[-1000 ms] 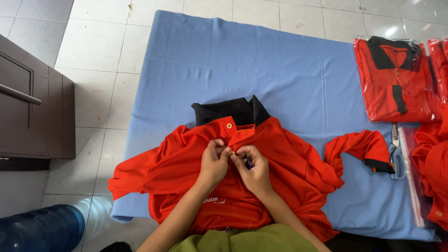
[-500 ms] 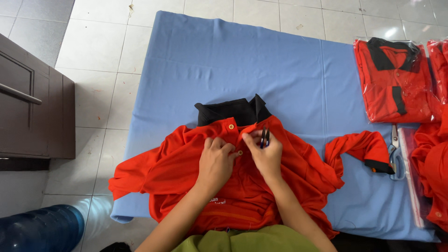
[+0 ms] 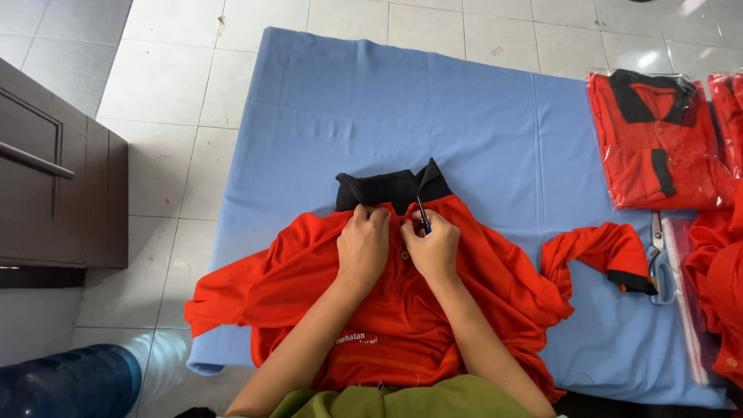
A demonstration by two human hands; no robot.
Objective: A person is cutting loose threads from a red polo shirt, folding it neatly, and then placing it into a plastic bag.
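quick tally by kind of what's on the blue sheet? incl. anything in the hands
Loose red polo shirts with black collars: 1, under the left hand and right hand, spread on the blue sheet
Bagged folded red shirts: 2, the second cut off by the frame edge
Scissors: 1
Small blue-tipped tool: 1, in the right hand
Total: 5, leaving out the unclear red fabric at the right edge.

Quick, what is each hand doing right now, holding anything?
Left hand: closed, fingers pinching the red polo shirt just below its black collar.
Right hand: closed on a small dark-blue tool at the collar; what kind cannot be told.
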